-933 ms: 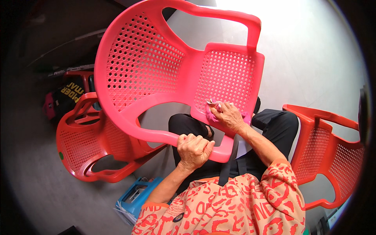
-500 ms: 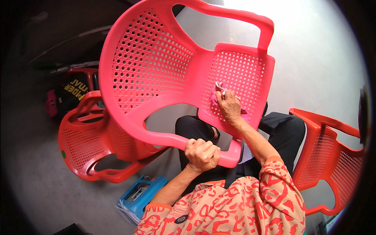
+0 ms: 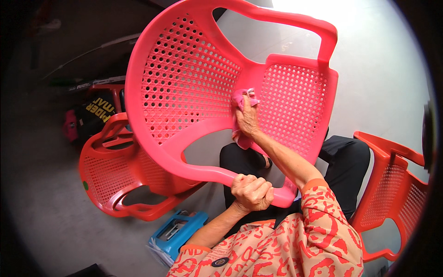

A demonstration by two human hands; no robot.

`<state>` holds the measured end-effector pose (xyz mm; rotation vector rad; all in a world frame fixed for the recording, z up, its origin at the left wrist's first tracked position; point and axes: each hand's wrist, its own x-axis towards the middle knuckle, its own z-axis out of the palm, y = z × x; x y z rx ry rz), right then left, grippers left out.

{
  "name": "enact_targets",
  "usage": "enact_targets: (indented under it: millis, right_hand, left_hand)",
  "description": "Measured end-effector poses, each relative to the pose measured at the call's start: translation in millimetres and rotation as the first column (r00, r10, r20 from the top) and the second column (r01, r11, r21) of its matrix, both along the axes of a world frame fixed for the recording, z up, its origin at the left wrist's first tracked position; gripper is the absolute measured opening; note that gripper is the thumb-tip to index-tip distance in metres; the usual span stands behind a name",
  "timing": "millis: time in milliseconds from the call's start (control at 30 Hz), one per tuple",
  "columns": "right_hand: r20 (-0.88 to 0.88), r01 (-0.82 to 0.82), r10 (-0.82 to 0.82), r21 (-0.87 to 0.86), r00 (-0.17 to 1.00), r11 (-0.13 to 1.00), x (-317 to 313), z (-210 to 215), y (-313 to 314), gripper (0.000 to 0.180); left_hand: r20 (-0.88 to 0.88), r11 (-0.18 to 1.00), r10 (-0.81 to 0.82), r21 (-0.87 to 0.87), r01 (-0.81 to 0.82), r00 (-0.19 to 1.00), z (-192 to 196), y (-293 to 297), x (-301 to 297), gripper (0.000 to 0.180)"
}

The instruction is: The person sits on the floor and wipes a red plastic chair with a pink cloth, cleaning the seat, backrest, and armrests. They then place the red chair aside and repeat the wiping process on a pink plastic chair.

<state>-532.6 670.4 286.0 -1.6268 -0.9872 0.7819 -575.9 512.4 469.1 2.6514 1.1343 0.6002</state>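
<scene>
- The left hand [image 3: 251, 193] is gripping the lower armrest of a tilted red plastic chair [image 3: 194, 92], fingers curled tight around it.
- The right hand [image 3: 248, 119] is pressing a pink cloth [image 3: 241, 99] against the chair where backrest meets seat, fingers closed on it.
- Another red chair [image 3: 115, 180] is lying on the floor behind.

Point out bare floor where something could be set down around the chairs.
Bare grey floor left of the red-orange perforated plastic chair lying on its side; another bright patch beyond the raised pink perforated plastic chair. Crowded: blue box by the left hand, and the lap area.
</scene>
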Motion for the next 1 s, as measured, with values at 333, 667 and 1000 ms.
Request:
enact_targets:
  millis: [333, 667, 1000]
  right_hand:
    - [-0.003, -0.255, 0.289, 0.464, 0.957, 0.848, -8.2, 98.5, -16.2, 0.064]
    - [-0.024, -0.057, 0.067, 0.292, 0.997, 0.955, -5.9, 33.6, 7.7, 0.057]
    - [-0.167, -0.278, 0.366, 0.394, 0.915, 0.876, -2.2, 104.4, -11.8, 0.065]
  left_hand:
    - [0.079, 1.000, -0.007, 0.014, 0.006, 0.997, -2.8, 2.7, 0.5, 0.012]
    - [0.049, 1.000, 0.015, -0.014, -0.014, 0.999, -2.5, -0.7, -1.1, 0.013]
    - [0.031, 1.000, 0.012, -0.008, -0.011, 0.999, -2.8, -0.9, -3.3, 0.012]
